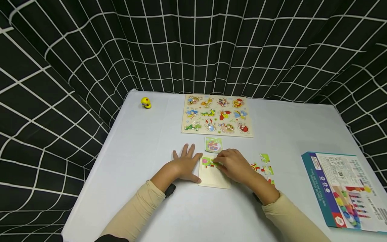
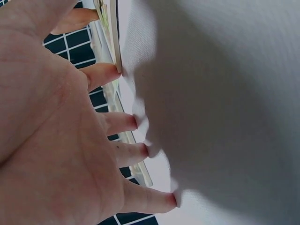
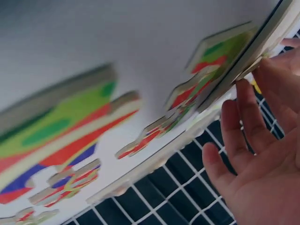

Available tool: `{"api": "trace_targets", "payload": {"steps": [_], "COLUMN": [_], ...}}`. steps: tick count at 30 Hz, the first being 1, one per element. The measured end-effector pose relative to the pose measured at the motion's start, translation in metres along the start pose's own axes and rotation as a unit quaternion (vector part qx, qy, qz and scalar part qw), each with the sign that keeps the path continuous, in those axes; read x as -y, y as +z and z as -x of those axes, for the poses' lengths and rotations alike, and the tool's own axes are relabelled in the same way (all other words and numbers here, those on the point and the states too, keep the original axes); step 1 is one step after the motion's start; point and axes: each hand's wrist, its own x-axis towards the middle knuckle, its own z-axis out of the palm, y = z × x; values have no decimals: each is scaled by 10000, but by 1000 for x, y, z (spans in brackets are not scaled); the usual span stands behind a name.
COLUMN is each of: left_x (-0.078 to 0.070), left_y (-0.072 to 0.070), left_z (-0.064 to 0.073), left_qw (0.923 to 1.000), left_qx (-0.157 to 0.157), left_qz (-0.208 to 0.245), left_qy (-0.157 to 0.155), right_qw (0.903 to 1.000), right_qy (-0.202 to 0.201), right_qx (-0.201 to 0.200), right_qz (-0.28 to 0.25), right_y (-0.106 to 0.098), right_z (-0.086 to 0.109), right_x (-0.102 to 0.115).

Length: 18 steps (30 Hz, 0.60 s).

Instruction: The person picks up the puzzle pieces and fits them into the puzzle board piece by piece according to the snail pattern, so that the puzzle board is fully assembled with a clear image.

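A small square wooden puzzle tray (image 1: 213, 180) lies on the white table between both hands. A pink and green jigsaw piece (image 1: 207, 161) sits in its upper left corner. My left hand (image 1: 182, 167) has its fingers spread, with thumb and index fingertip against the tray's left edge and the other fingertips on the cloth. Over the tray's upper right part, my right hand (image 1: 234, 166) pinches a green jigsaw piece (image 1: 217, 161), mostly hidden by the fingers. Just beyond the tray lies a square picture card (image 1: 213, 145) with a red and purple figure.
Several loose jigsaw pieces (image 1: 267, 170) lie right of the tray, partly behind the right forearm. A wooden insect peg board (image 1: 217, 134) stretches across the back. A yellow toy figure (image 1: 146, 103) stands far left; a beaded-boxes carton (image 1: 341, 188) lies at the right.
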Motion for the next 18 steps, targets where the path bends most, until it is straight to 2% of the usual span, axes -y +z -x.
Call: {"api": "trace_targets", "payload": {"steps": [6,12,15,18], "left_x": [-2,-4,-3,0], "left_y": [-2,-3,-2,1], "left_z": [0,-1,-1,1], "left_qw": [10000,10000,10000,9998], "left_qx": [4,42,83,127], "left_qz": [-35,-5,34,125], "left_qy": [17,42,23,-11], "right_qw": [9979,9960,9975,9981], "right_qy": [-2,69,57,51], "right_qx": [-94,-24,132,605], "right_qz": [640,894,693,-92], "right_y": [-1,-3,-6,-14], "right_z": [0,-1,-1,2], "right_x": [6,9,10,5]}}
